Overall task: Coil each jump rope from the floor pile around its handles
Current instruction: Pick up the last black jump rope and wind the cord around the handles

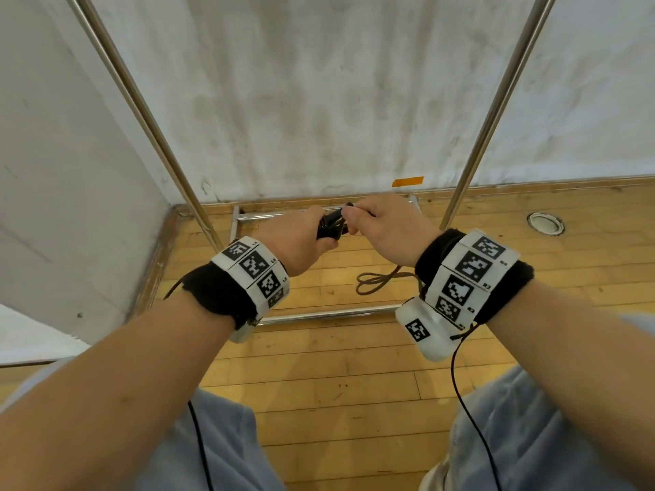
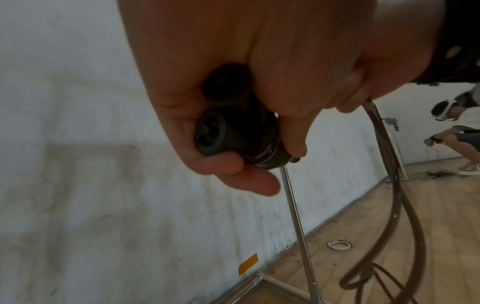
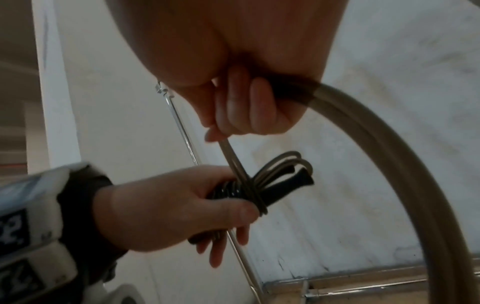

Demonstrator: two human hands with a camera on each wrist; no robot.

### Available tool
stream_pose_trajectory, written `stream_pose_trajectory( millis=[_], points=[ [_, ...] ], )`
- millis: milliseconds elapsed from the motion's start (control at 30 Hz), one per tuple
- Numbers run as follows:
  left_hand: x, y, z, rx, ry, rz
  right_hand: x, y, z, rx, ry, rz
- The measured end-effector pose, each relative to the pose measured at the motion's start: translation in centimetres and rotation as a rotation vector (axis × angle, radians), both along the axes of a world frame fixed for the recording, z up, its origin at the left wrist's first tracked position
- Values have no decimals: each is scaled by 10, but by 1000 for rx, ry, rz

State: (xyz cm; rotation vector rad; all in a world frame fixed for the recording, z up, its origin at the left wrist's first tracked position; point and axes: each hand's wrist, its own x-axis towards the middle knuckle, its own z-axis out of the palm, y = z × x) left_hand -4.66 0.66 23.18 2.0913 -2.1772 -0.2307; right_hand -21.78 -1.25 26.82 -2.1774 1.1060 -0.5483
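Note:
My left hand (image 1: 301, 239) grips the two black jump rope handles (image 1: 331, 225) side by side, their round ends showing in the left wrist view (image 2: 215, 135). Several turns of the dull brown rope (image 3: 255, 191) wrap the handles beside my left thumb. My right hand (image 1: 379, 225) is just right of the handles and holds the rope (image 3: 345, 115) in curled fingers, a short taut stretch running down to the wraps. The loose rest of the rope (image 1: 379, 279) hangs from my right hand and loops on the wooden floor below it.
A metal rack stands around my hands: two slanted poles (image 1: 141, 111) (image 1: 496, 111) and base bars (image 1: 319, 313) on the wooden floor. White walls close the left and back. A round floor socket (image 1: 545, 223) lies at right. Another person (image 2: 457, 131) crouches far off.

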Motion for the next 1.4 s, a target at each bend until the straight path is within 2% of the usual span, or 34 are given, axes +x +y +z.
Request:
stream_pose_trajectory(
  millis=[100,333,433,567,667,767,867,967,1067,1133,1233,1300,1400],
  points=[
    [-7,3,0,21,-20,-58,-5,-1,4,32,-15,24],
    [-28,15,1,-124,25,-155,-14,-9,0,-137,27,-166],
    [-29,20,4,-201,62,-202,-17,-14,-3,-145,19,-208],
    [-27,24,11,-265,153,-299,-24,-26,-2,18,-30,-206],
    [-24,28,18,-293,255,-309,-27,-29,1,161,-74,-177],
    [-24,30,25,-305,362,-259,-26,-29,-2,382,-237,-141],
    [-21,27,29,-301,443,-151,-20,-24,-5,444,-396,-131],
    [-17,21,34,-310,588,-53,-10,-16,-10,332,-429,-155],
    [-14,16,39,-332,713,34,3,-5,-16,13,-238,-86],
    [-14,14,41,-338,736,53,10,0,-20,-93,-94,-56],
    [-19,15,42,-318,671,8,15,2,-28,-176,99,-117],
    [-23,17,43,-300,638,-18,17,1,-29,-69,80,-143],
    [-20,16,48,-312,687,9,17,4,-23,405,-231,-78]
  ],
)
